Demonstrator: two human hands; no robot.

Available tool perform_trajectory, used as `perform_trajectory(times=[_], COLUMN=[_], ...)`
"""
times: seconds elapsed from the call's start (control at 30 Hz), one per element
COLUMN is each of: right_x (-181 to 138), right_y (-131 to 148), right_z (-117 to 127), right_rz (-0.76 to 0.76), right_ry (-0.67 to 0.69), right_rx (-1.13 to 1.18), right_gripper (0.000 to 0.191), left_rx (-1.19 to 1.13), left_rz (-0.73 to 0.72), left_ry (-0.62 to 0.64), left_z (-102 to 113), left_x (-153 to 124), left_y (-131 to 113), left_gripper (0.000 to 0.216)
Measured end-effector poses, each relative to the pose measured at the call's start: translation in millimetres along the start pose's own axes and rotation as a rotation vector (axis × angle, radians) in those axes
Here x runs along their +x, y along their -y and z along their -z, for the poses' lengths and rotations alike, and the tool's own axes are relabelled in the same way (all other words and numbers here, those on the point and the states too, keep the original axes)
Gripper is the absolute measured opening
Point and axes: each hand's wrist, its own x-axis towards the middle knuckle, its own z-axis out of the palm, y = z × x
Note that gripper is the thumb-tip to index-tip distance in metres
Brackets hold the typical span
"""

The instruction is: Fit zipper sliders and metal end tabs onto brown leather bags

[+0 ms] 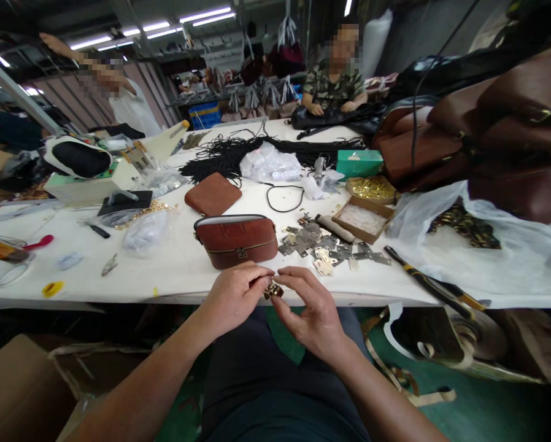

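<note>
A small brass-coloured bag fitting [273,291] is held between my hands at the table's front edge. My left hand [234,296] pinches it from the left with thumb and forefinger. From the right, my right hand [311,312] curves round it, thumb below and fingertips above. Just beyond my hands a brown leather bag [238,240] stands upright, its zip pull facing me and its top open. Behind that lies a brown leather flap piece [213,194]. Flat metal plates [310,239] are scattered to the right of the bag.
Right of the plates lie a cardboard tray [380,237], a long-handled cutter [434,283] and a plastic bag of brass fittings [464,227]. Stacked brown bags [500,129] rise at the far right. Black cords [220,153] spread across the back. A co-worker [335,80] sits opposite.
</note>
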Motion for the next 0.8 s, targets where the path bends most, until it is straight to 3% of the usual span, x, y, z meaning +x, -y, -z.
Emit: perform_trajectory(times=[0.1,0.2,0.37,0.6,0.8], right_x=[-0.9,-3.1,-7.9,-4.3,14.7], right_y=[0.9,2.8,1.4,-3.9,-7.0], right_z=[-4.3,-6.6,-7.6,-14.9,-15.9], right_rz=[-0.009,-0.162,-0.435,-0.414,-0.427], right_ry=[0.086,0.028,-0.098,-0.102,0.116], right_rx=[0.091,0.247,0.452,0.493,0.524], right_gripper=[0.012,0.004,0.007,0.007,0.008], left_rx=[-0.076,-0.258,-0.602,-0.448,-0.556], left_rz=[0.055,0.128,0.217,0.069,0.069], left_ry=[0.025,0.009,-0.154,-0.073,-0.029], left_z=[2.1,2.2,-6.2,-12.0,1.1], left_x=[1.8,0.7,-10.1,-20.1,-19.9], left_y=[-2.5,-1.6,4.9,10.3,33.6], left_gripper=[0.027,0.034,0.039,0.021,0.020])
